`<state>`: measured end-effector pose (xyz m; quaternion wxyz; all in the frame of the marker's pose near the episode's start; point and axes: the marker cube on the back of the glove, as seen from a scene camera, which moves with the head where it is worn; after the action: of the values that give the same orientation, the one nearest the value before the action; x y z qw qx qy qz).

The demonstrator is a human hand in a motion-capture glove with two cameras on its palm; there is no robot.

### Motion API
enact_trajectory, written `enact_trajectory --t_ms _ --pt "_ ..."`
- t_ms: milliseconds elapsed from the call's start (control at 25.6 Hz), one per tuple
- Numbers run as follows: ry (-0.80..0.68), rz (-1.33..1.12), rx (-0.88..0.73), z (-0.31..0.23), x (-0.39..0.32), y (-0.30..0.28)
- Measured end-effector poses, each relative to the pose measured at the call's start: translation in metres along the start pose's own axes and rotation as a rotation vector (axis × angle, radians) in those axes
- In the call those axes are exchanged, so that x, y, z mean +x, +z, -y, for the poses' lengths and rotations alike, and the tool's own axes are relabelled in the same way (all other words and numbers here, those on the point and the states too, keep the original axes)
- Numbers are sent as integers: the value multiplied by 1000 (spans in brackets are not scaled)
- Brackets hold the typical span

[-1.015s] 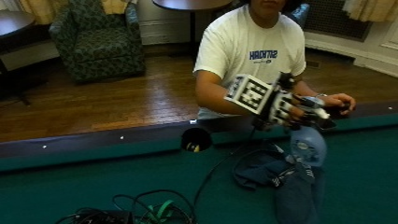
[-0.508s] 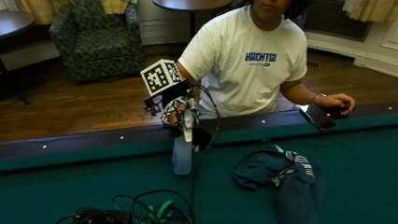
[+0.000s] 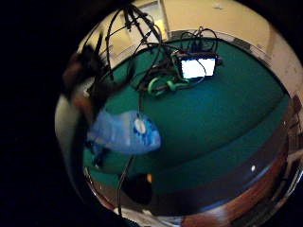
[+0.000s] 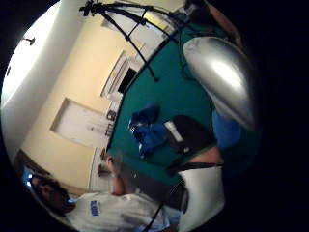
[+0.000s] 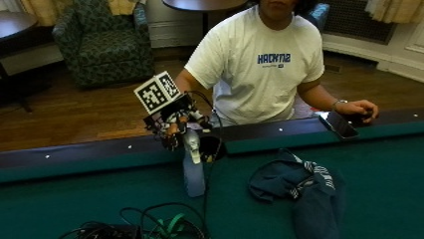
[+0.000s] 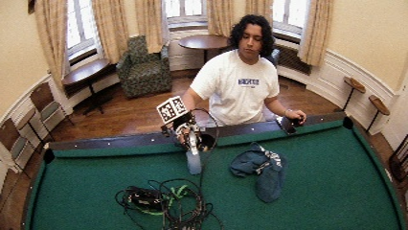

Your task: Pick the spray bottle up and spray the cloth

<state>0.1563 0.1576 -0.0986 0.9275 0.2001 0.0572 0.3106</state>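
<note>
Gloved right hand (image 5: 177,130) grips the spray bottle (image 5: 193,169) by its top, upright on the green surface (image 5: 99,199), beside the cloth (image 5: 301,186).

A tangle of cables (image 5: 132,228) (one green) lies on the green table (image 5: 79,199); an armchair (image 5: 106,42) stands behind.

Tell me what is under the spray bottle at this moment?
The spray bottle stands upright on the green felt of the table, with the gloved right hand gripping its top. Its base covers the felt directly beneath. The cloth lies apart beside it.
</note>
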Motion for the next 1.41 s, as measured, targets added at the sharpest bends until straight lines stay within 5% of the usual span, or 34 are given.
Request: enact_trajectory --t_ms 312,625,1406 --pt "-374 -294 -171 -78 -35 -69" --pt "-493 -387 -184 -105 -75 -97" --pt "-330 -401 -125 -76 -80 -109"
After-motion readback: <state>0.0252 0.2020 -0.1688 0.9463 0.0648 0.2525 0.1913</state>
